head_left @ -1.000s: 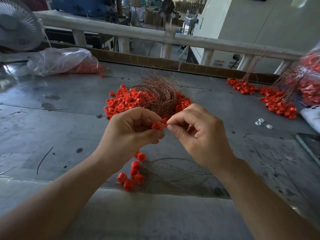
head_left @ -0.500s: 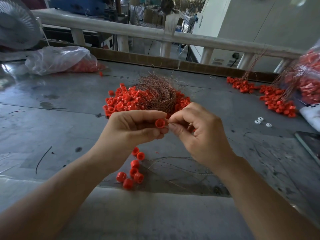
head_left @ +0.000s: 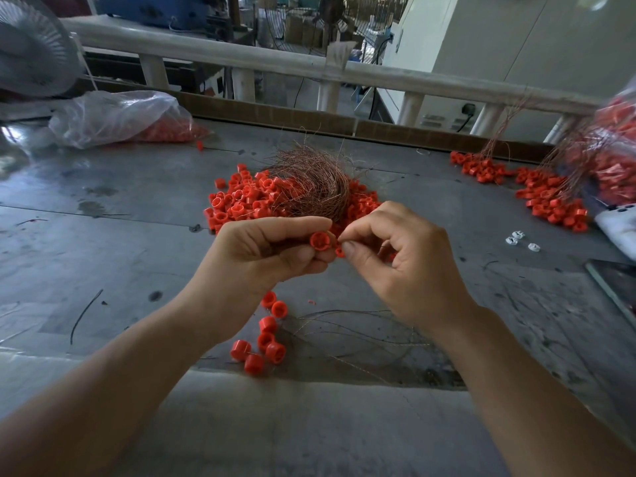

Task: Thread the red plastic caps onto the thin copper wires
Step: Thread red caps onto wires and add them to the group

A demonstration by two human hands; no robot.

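My left hand [head_left: 261, 253] pinches a red plastic cap [head_left: 319, 241] between thumb and fingers, its open end facing me. My right hand [head_left: 402, 266] pinches a thin copper wire at the cap's right side; the wire itself is too fine to make out there. Behind both hands lies a pile of loose red caps [head_left: 241, 204] with a tangled nest of copper wires [head_left: 309, 187] on top. Below my hands, several caps strung on a wire [head_left: 266, 335] lie on the grey table [head_left: 103, 235], with loose wire strands [head_left: 361, 332] beside them.
Bundles of strung caps with wires [head_left: 547, 197] lie at the right, beside a bag of red caps [head_left: 616, 160]. A clear plastic bag of caps [head_left: 120, 118] and a fan [head_left: 31, 53] sit at the back left. Small white parts [head_left: 518, 237] lie right of my hands.
Both hands have stayed together over the table. The cap in my left hand has turned so its open end shows more, and my right fingers sit closer against it.
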